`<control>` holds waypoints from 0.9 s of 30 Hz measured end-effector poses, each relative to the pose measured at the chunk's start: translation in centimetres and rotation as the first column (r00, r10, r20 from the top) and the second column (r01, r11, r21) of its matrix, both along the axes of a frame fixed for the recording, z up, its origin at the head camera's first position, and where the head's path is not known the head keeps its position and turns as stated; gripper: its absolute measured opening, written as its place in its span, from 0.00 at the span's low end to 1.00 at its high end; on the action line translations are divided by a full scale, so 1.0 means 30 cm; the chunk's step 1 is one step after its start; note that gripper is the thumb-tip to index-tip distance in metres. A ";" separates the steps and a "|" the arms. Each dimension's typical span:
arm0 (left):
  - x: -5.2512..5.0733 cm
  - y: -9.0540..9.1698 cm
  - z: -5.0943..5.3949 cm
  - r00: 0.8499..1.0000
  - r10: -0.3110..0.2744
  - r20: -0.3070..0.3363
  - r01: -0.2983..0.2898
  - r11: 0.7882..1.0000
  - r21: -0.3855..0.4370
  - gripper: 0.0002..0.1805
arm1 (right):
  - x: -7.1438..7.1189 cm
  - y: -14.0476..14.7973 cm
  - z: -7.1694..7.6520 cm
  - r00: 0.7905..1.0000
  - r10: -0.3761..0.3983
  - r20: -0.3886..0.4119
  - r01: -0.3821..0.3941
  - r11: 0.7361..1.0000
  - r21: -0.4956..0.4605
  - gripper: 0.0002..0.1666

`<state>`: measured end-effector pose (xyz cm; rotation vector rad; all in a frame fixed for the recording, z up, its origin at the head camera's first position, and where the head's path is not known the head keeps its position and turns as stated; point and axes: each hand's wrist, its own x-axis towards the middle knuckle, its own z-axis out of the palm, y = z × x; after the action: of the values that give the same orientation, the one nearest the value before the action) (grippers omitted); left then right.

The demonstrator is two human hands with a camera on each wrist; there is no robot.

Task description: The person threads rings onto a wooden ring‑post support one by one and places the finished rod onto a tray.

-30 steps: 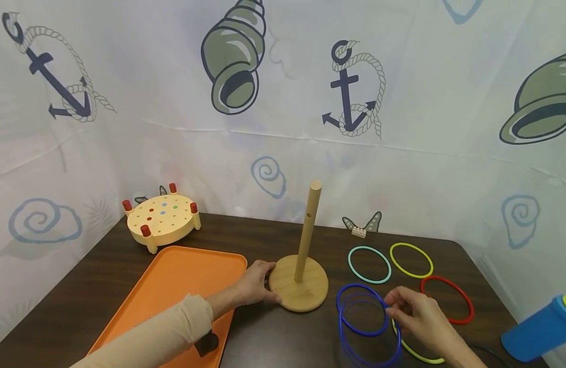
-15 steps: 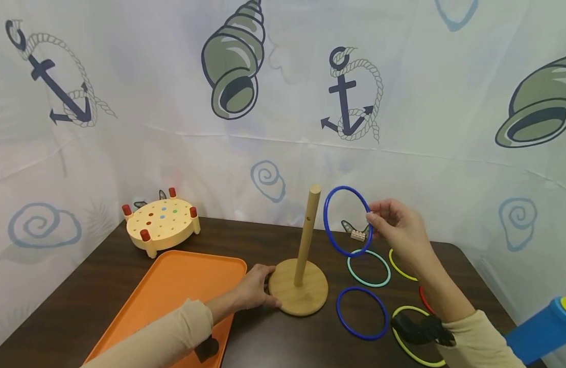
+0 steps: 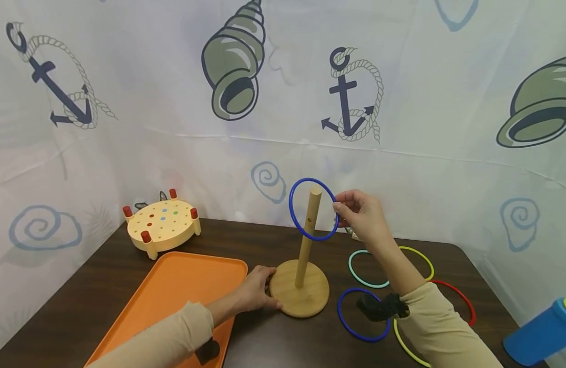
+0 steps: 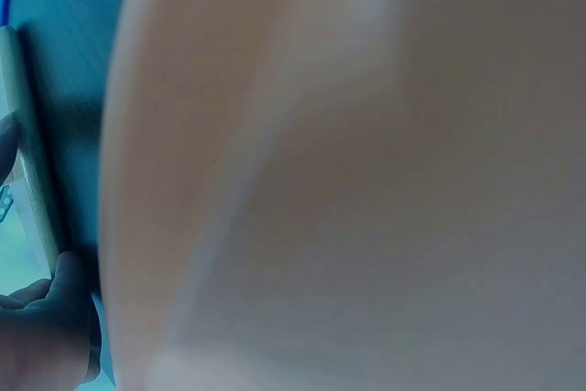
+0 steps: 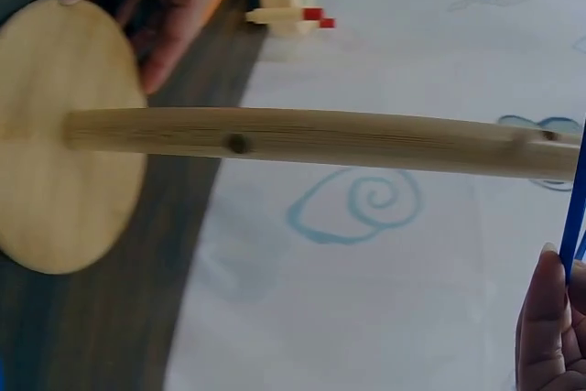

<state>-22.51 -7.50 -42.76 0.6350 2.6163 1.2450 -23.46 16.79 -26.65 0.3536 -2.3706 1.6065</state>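
My right hand (image 3: 363, 217) pinches a blue ring (image 3: 290, 204) between thumb and fingers. The ring is tilted up at the upper part of the wooden peg stand's post (image 3: 307, 240), and its lower edge crosses in front of the post. Whether the post's tip passes through it, I cannot tell. In the right wrist view the blue ring (image 5: 575, 208) shows at the right edge, by the post's far end. My left hand (image 3: 253, 291) grips the left rim of the stand's round base (image 3: 310, 301); the left wrist view is mostly blocked by a blurred close surface.
On the table's right lie another blue ring (image 3: 356, 335), a turquoise ring (image 3: 354, 273), a red ring (image 3: 469, 304) and two yellow ones. An orange tray (image 3: 191, 276) lies at left, a pegged round board (image 3: 163, 220) behind it. A blue bottle (image 3: 536, 335) stands at far right.
My right hand has lifted the blue ring from the table on the right and carried it up and left to the post's top. My left hand has stayed on the base.
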 end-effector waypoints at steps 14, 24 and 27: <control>0.005 0.003 0.006 1.000 0.013 -0.002 -0.013 1.000 0.023 0.46 | 0.004 -0.024 -0.299 0.989 -0.106 0.102 0.082 0.974 0.210 0.04; 0.004 0.004 0.009 1.000 -0.003 0.018 0.003 1.000 0.028 0.46 | 0.005 -0.041 -0.466 0.967 -0.168 0.190 0.124 0.966 0.225 0.02; 0.004 0.005 0.010 1.000 0.000 0.015 0.000 1.000 0.019 0.46 | 0.005 -0.045 -0.490 0.968 -0.173 0.180 0.125 0.960 0.251 0.02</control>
<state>-22.40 -7.36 -42.45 0.6265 2.5951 1.2707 -23.32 15.45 -41.34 0.0539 -2.6780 1.3494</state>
